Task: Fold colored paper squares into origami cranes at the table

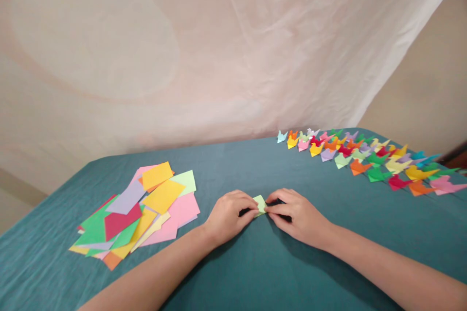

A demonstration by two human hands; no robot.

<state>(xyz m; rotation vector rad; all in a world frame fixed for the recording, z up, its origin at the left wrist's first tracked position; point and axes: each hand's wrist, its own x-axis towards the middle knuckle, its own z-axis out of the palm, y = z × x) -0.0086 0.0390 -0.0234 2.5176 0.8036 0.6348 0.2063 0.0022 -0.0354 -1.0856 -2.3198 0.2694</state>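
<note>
A small folded piece of light green paper (260, 204) lies on the teal tablecloth (255, 262) in front of me. My left hand (229, 215) pinches its left side with curled fingers. My right hand (294, 215) presses and pinches its right side, fingers closed together. Most of the paper is hidden between the fingertips.
A loose pile of coloured paper squares (136, 209) lies to the left of my hands. Several folded paper cranes (365, 158) in many colours stand in rows at the far right of the table. A pale cloth backdrop (182, 58) hangs behind.
</note>
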